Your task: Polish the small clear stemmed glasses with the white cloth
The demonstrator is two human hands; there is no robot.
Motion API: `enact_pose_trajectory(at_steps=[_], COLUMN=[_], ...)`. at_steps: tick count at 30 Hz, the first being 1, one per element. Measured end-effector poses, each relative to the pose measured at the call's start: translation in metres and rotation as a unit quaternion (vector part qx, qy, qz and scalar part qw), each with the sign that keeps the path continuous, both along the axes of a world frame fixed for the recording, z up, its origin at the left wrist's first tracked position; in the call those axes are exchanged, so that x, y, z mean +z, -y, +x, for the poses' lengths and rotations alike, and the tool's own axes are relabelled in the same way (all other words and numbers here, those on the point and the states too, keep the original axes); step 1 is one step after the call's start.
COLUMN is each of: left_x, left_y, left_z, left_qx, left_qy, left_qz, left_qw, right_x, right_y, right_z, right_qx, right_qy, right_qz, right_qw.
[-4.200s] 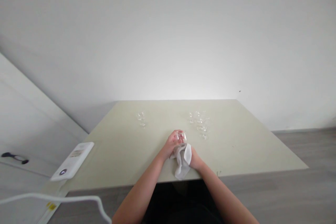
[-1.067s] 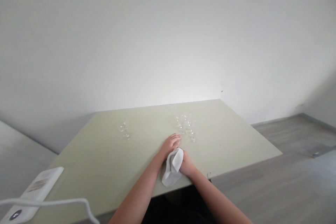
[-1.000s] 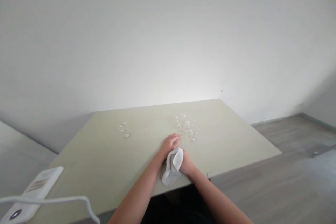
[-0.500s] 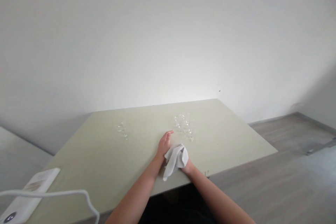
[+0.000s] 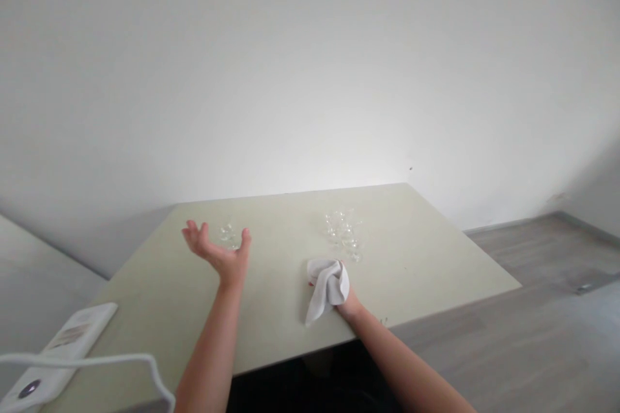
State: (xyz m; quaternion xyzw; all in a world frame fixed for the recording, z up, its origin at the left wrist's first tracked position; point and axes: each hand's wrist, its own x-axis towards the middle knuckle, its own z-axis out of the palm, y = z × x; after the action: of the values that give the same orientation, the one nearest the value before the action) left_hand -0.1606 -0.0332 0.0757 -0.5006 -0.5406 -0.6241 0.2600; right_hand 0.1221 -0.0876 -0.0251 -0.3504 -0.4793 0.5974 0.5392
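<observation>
Risk first: left hand [image 5: 220, 250] is raised palm-up, fingers spread, empty, right in front of the lone small glass [image 5: 227, 233] on the far-left part of the counter [image 5: 426, 258]. From this angle I can't tell whether the fingers touch it or just sit close. Clear, light, stemmed-looking glass, so a clumsy sweep of that hand would likely tip it or skid it. Second risk: right hand [image 5: 339, 293] is closed around a bunched white cloth [image 5: 327, 284], resting on the counter just short of the cluster of glasses [image 5: 343, 235]. A loose cloth tail dragged forward could snag a stem and knock several together. Pose: left forearm stretched out forward and up, wrist cocked back; right forearm low, wrist on the counter near the front edge. White device [image 5: 62, 345] and cable [image 5: 97, 361] sit well apart at the near-left corner.
</observation>
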Motion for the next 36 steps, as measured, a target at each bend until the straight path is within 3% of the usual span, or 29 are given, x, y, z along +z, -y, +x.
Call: enact_pose_trajectory(at_steps=[3, 8, 13, 17, 21, 27, 31, 36], left_x=[-0.016, -0.040, -0.045, -0.046, -0.048, -0.046, -0.043, -0.035], left_y=[-0.012, -0.032, -0.044, -0.045, -0.038, -0.020, 0.000, 0.018], left_z=[-0.034, -0.051, -0.058, -0.059, -0.041, 0.008, 0.039, 0.062], left_qx=[0.010, -0.109, -0.184, -0.180, -0.185, -0.342, -0.366, -0.389], left_qy=[0.060, 0.210, 0.229, 0.226, 0.230, 0.198, 0.114, -0.031], left_qz=[-0.045, -0.112, -0.144, -0.146, -0.168, -0.257, -0.288, -0.355], left_qw=[0.997, 0.965, 0.945, 0.946, 0.941, 0.882, 0.878, 0.850], right_x=[0.000, 0.005, 0.017, 0.026, 0.027, 0.025, 0.032, 0.041], right_y=[-0.004, -0.012, -0.016, -0.018, -0.021, -0.030, -0.033, -0.037], right_z=[0.000, -0.010, -0.019, -0.023, -0.027, -0.033, -0.041, -0.058], right_qx=[-0.035, 0.001, 0.043, 0.091, 0.106, 0.106, 0.113, 0.165], right_qy=[0.000, -0.041, -0.117, -0.156, -0.192, -0.238, -0.234, -0.209], right_qz=[0.007, -0.018, -0.068, -0.077, -0.105, -0.172, -0.177, -0.116], right_qw=[0.999, 0.999, 0.990, 0.981, 0.970, 0.950, 0.949, 0.957])
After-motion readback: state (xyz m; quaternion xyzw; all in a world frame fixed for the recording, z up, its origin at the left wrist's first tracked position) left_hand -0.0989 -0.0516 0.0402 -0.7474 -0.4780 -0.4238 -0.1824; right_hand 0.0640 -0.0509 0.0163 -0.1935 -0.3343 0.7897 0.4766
